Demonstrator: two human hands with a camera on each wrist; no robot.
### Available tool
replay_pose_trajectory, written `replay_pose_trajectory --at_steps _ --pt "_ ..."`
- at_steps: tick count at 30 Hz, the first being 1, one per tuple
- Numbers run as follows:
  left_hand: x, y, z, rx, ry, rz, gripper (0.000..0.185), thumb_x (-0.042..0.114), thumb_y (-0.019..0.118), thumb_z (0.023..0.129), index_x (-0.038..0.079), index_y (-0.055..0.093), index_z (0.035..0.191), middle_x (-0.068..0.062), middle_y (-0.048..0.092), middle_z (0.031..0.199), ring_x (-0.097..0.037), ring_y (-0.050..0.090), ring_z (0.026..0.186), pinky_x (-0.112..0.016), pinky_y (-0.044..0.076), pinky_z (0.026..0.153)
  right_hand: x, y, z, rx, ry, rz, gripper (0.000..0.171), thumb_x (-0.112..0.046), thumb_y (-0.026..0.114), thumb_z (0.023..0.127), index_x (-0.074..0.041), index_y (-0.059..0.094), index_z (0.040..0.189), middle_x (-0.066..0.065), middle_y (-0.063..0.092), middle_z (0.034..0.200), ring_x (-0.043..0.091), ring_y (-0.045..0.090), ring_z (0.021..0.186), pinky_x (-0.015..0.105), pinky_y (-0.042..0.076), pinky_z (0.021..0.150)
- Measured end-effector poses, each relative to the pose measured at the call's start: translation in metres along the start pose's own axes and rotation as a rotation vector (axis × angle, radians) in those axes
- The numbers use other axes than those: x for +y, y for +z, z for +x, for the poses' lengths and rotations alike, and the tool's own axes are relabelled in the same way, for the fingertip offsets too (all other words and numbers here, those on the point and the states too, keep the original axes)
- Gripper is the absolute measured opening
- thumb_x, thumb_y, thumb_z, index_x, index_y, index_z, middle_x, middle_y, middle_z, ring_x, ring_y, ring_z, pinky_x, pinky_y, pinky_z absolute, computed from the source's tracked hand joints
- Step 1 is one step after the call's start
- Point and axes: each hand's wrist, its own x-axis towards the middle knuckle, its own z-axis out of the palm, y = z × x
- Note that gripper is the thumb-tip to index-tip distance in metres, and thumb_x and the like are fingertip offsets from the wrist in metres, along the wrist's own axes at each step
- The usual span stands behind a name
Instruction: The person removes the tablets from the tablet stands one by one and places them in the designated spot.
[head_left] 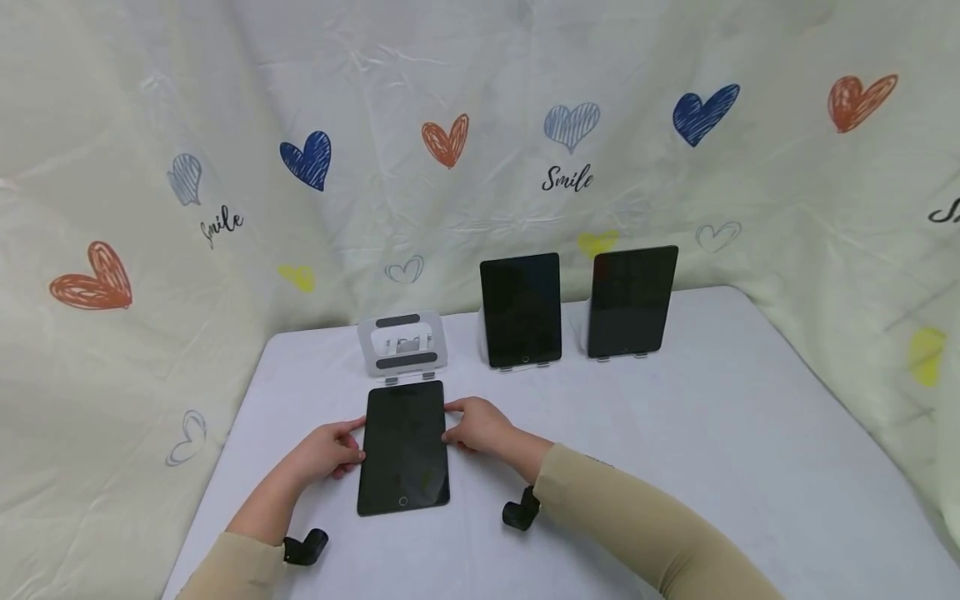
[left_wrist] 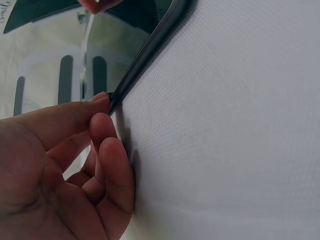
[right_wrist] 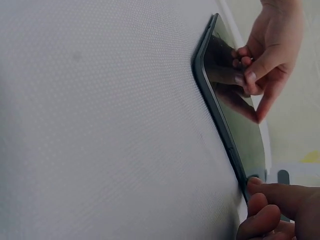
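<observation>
A black tablet (head_left: 403, 450) with a round home button lies screen up, low over the white tabletop, its button edge toward me. My left hand (head_left: 326, 452) holds its left edge with thumb and index finger; the other fingers are curled under. At the right edge, my right hand (head_left: 480, 427) grips with thumb and fingers. In the left wrist view the left fingertips meet the rim of the tablet (left_wrist: 150, 45). The right wrist view shows both hands at the tablet (right_wrist: 207, 90). Just beyond its far edge stands a white tablet stand (head_left: 405, 362) with dark pads, bearing nothing.
Two more black tablets lean upright on stands at the back: one tablet (head_left: 522, 308) in the middle, another tablet (head_left: 630, 302) to its right. A pale curtain (head_left: 495, 75) printed with hearts hangs behind the white table (head_left: 675, 433).
</observation>
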Motion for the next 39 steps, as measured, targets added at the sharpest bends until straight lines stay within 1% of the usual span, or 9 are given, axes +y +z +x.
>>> replay_pose_trajectory --at_steps 5,9,12,16,19,23,27,33,39 --pt "0.002 0.001 0.000 0.016 0.005 -0.001 0.063 0.005 0.071 0.088 0.006 0.047 0.147 -0.008 0.059 0.079 -0.020 0.055 0.062 -0.030 0.048 0.056 0.000 -0.002 -0.002 -0.001 -0.019 -0.029 0.059 -0.016 0.078 0.086 -0.014 0.057 0.141 0.005 0.063 0.060 0.015 0.050 0.045 0.027 0.043 0.050" --pt "0.004 0.002 -0.002 0.031 0.003 0.010 0.060 0.007 0.068 0.091 0.004 0.047 0.146 -0.008 0.060 0.079 -0.020 0.056 0.064 -0.031 0.050 0.058 0.002 -0.004 -0.003 0.006 -0.049 -0.041 0.060 -0.018 0.078 0.085 -0.012 0.056 0.140 0.004 0.063 0.060 0.015 0.051 0.045 0.028 0.044 0.053" --pt "0.005 0.004 -0.005 0.052 0.002 0.034 0.057 0.011 0.068 0.093 0.001 0.047 0.145 -0.007 0.061 0.079 -0.020 0.057 0.063 -0.030 0.050 0.058 0.006 -0.008 -0.003 0.010 -0.079 -0.041 0.059 -0.020 0.078 0.085 -0.011 0.057 0.139 0.003 0.063 0.062 0.015 0.053 0.046 0.028 0.045 0.056" --pt "0.010 0.005 -0.009 0.091 0.005 0.077 0.057 0.016 0.068 0.094 -0.001 0.047 0.144 -0.006 0.061 0.080 -0.019 0.056 0.060 -0.031 0.048 0.059 0.012 -0.015 -0.005 0.009 -0.097 -0.037 0.056 -0.024 0.077 0.087 -0.013 0.058 0.138 0.002 0.064 0.069 0.017 0.056 0.052 0.030 0.046 0.059" --pt "0.016 0.004 -0.013 0.123 0.021 0.091 0.057 0.018 0.067 0.094 0.001 0.047 0.144 -0.007 0.063 0.086 -0.019 0.057 0.064 -0.031 0.047 0.061 0.014 -0.023 -0.007 0.007 -0.100 -0.025 0.055 -0.026 0.076 0.088 -0.014 0.058 0.139 0.003 0.064 0.075 0.019 0.058 0.056 0.031 0.047 0.060" --pt "0.026 0.004 -0.019 0.148 0.049 0.076 0.056 0.020 0.066 0.096 0.003 0.047 0.145 -0.009 0.064 0.100 -0.017 0.061 0.074 -0.031 0.051 0.065 0.018 -0.035 -0.009 -0.006 -0.123 -0.014 0.058 -0.027 0.076 0.088 -0.016 0.056 0.141 0.003 0.065 0.078 0.021 0.060 0.059 0.031 0.047 0.061" --pt "0.037 0.006 -0.021 0.158 0.078 0.056 0.057 0.023 0.065 0.097 0.008 0.046 0.147 -0.010 0.063 0.108 -0.018 0.062 0.081 -0.031 0.053 0.070 0.023 -0.047 -0.011 -0.019 -0.151 -0.001 0.061 -0.028 0.077 0.088 -0.017 0.054 0.144 0.002 0.065 0.080 0.022 0.062 0.063 0.030 0.049 0.061" --pt "0.050 0.014 -0.015 0.174 0.142 -0.001 0.056 0.021 0.064 0.098 0.008 0.045 0.149 -0.010 0.063 0.108 -0.021 0.065 0.085 -0.034 0.055 0.075 0.029 -0.062 -0.015 -0.011 -0.167 0.027 0.062 -0.027 0.076 0.089 -0.019 0.052 0.146 0.003 0.064 0.084 0.026 0.064 0.069 0.031 0.050 0.062" --pt "0.062 0.023 -0.007 0.170 0.169 -0.046 0.056 0.020 0.063 0.098 0.009 0.043 0.150 -0.010 0.063 0.109 -0.025 0.065 0.087 -0.036 0.054 0.076 0.037 -0.074 -0.022 0.019 -0.164 0.040 0.061 -0.027 0.074 0.091 -0.021 0.050 0.147 0.009 0.066 0.090 0.028 0.064 0.073 0.032 0.051 0.062"
